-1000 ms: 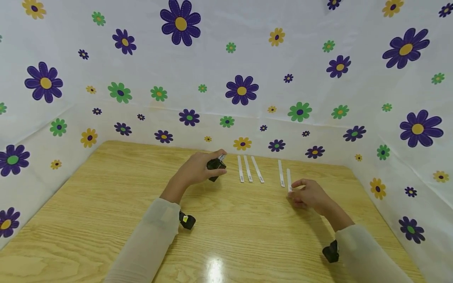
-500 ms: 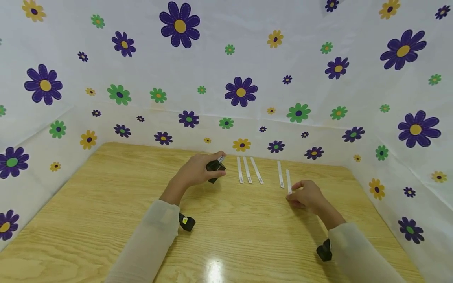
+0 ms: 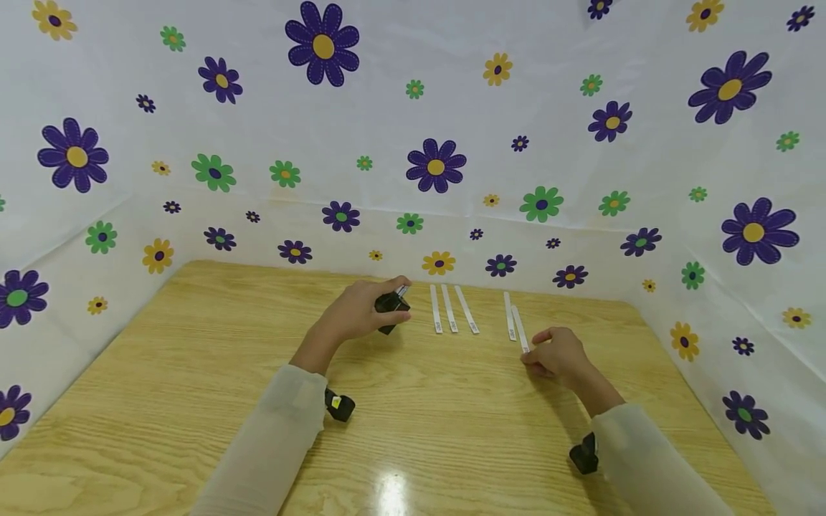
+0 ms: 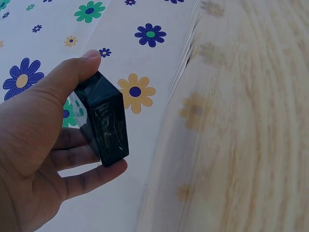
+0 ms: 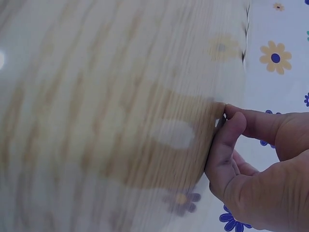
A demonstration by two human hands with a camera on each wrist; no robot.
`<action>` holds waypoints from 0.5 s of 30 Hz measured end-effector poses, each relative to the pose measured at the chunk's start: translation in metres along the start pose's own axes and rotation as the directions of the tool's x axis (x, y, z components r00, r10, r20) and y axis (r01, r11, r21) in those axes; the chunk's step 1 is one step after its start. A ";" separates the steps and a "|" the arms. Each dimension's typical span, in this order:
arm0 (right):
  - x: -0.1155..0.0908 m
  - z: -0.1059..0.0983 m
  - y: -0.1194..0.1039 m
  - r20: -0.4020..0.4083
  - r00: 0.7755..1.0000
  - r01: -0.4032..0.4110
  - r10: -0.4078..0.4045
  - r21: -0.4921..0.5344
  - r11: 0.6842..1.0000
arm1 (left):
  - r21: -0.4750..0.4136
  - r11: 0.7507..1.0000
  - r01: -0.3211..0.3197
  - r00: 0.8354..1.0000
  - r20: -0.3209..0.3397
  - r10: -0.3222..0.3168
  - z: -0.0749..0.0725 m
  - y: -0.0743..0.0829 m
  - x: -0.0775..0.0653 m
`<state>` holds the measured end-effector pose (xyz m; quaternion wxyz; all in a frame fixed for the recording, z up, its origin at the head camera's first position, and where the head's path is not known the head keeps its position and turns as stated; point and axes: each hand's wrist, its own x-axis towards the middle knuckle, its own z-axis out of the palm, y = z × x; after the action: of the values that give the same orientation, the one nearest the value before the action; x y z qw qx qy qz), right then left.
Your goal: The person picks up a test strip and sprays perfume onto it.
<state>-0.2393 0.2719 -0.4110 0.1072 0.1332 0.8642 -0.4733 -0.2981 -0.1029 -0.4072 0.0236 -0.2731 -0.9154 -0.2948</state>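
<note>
My left hand (image 3: 355, 312) grips a dark spray bottle (image 3: 387, 304), raised over the back of the table, one finger on its silver neck end. In the left wrist view the black glossy bottle (image 4: 110, 125) is held between thumb and fingers. At the right, my right hand (image 3: 561, 355) pinches the near end of a white paper strip (image 3: 519, 326), which lies on the wood beside another strip (image 3: 510, 315). Three more white strips (image 3: 449, 308) fan out between the bottle and this pair. In the right wrist view the right hand's fingers (image 5: 231, 128) hide most of the strip.
The wooden table (image 3: 413, 416) reflects a bright light near its front. White cloth with printed flowers (image 3: 374, 129) encloses the back and both sides. Black wrist cameras (image 3: 340, 405) sit below both forearms, close to the tabletop.
The pinched strip has swung so that its far end moved left, close against the neighbouring strip. The right forearm has shifted slightly left. My left hand and the bottle have stayed in place.
</note>
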 end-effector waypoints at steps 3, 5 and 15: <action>-0.001 0.000 -0.001 -0.001 1.000 -0.007 0.007 0.018 1.000 | 0.000 1.000 -0.005 1.000 0.001 0.005 0.000 0.000 0.000; -0.001 0.001 -0.001 -0.003 1.000 -0.006 0.006 0.020 1.000 | 0.001 1.000 -0.007 1.000 0.000 0.007 0.000 0.000 0.000; -0.002 0.000 -0.001 0.006 1.000 0.010 -0.010 0.037 0.999 | 0.013 1.000 -0.003 1.000 0.014 0.003 -0.002 0.001 0.000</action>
<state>-0.2379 0.2711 -0.4100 0.1053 0.1292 0.8556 -0.4900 -0.2978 -0.1034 -0.4056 0.0194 -0.2764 -0.9171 -0.2868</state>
